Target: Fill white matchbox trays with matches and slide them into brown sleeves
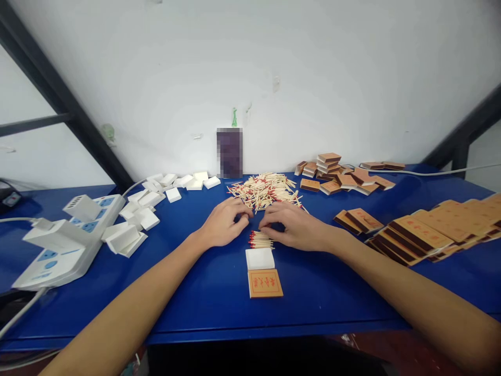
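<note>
A loose pile of red-tipped matches [266, 189] lies at the middle back of the blue table. My left hand [227, 222] rests at the pile's near left edge, its fingers curled with thumb and index apart; nothing shows between them. Across from it, my right hand [287, 224] is bent over a small row of matches [260, 240], fingertips pinched together on something too small to make out. Just below the row sits a white tray [260, 259], touching an orange matchbox cover [265, 283] with red characters.
White trays [146, 199] are scattered at the left, beside a white power strip [78, 240] with plugs and cables. Orange matchboxes [332, 172] are heaped at the back right. Overlapping rows of boxes [426, 230] lie at the right. A dark pixelated rectangle [230, 153] stands by the wall.
</note>
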Action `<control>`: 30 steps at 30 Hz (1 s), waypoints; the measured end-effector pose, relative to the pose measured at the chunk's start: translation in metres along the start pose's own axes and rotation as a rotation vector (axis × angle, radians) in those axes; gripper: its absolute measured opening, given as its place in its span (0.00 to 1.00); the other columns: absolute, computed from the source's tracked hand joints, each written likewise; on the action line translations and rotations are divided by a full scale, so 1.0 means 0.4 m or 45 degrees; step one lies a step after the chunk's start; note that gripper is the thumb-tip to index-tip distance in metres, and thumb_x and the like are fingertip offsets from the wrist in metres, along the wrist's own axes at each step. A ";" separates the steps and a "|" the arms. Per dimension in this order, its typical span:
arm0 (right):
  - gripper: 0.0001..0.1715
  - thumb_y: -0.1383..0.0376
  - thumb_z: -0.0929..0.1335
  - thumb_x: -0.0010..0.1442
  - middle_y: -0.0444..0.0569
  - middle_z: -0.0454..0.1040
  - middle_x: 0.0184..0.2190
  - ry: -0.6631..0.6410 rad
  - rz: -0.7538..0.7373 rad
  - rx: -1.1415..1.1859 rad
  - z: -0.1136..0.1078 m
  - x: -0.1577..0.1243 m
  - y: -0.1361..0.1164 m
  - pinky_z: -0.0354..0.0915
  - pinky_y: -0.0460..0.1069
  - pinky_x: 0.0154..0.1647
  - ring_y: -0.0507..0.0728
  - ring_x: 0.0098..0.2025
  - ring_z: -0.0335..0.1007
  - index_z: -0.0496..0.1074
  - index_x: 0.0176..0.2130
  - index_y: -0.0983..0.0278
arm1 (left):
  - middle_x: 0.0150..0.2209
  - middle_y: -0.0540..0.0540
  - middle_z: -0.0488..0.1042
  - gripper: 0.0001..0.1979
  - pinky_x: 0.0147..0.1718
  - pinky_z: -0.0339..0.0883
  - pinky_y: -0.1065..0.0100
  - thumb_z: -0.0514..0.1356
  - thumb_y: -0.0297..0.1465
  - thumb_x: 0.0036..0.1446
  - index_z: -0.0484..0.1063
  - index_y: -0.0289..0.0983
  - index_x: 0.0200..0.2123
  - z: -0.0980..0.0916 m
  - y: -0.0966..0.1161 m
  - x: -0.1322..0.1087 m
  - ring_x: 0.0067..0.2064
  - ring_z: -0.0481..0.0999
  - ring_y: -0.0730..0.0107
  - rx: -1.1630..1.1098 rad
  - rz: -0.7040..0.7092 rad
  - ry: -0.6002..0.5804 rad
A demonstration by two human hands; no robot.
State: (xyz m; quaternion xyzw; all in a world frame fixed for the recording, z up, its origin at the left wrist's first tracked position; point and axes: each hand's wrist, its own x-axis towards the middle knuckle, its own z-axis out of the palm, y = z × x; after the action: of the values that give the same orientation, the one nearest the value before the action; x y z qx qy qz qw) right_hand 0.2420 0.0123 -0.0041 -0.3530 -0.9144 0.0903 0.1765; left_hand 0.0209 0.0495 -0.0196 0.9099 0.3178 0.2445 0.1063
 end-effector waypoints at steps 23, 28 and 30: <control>0.11 0.65 0.68 0.50 0.43 0.68 0.31 -0.160 0.105 0.021 -0.030 -0.020 0.016 0.52 0.48 0.31 0.52 0.31 0.59 0.61 0.33 0.61 | 0.36 0.46 0.70 0.17 0.44 0.64 0.63 0.50 0.28 0.60 0.76 0.38 0.45 -0.009 0.044 -0.005 0.42 0.69 0.64 0.022 0.151 -0.346; 0.08 0.64 0.67 0.54 0.43 0.67 0.29 -0.133 0.108 0.019 -0.039 -0.018 0.015 0.52 0.48 0.31 0.52 0.30 0.59 0.60 0.32 0.61 | 0.36 0.46 0.69 0.16 0.44 0.64 0.63 0.51 0.28 0.60 0.77 0.38 0.45 -0.006 0.045 -0.007 0.41 0.69 0.65 -0.003 0.146 -0.331; 0.07 0.66 0.66 0.53 0.43 0.67 0.29 -0.088 0.125 0.005 -0.045 -0.018 0.017 0.52 0.48 0.32 0.52 0.31 0.59 0.60 0.32 0.61 | 0.37 0.46 0.70 0.17 0.44 0.64 0.63 0.50 0.27 0.60 0.77 0.37 0.45 -0.005 0.043 -0.008 0.42 0.69 0.64 -0.017 0.148 -0.319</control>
State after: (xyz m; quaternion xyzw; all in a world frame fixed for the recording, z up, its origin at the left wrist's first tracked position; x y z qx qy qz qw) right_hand 0.2581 0.0130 0.0088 -0.3937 -0.9013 0.1128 0.1411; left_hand 0.0269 0.0342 -0.0130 0.9494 0.2471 0.1370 0.1368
